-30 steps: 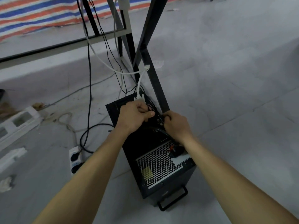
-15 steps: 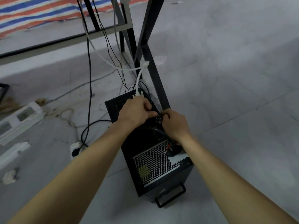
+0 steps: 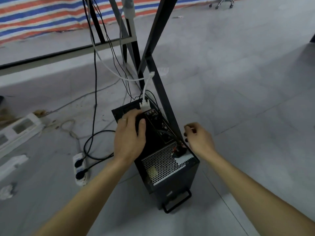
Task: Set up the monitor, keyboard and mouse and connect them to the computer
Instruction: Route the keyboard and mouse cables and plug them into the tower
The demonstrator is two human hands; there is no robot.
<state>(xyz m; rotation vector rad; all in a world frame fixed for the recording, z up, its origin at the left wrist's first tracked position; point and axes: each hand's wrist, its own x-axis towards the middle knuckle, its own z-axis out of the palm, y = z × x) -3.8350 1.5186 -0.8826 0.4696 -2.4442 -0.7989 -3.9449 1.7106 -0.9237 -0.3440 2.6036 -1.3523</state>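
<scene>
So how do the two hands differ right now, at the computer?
The left hand lies flat on the rear panel of the computer, near the white connector; the right hand is off the case, to its right. Left fingers are fairly straight; right fingers are loosely curled. Neither plainly holds anything.
</scene>
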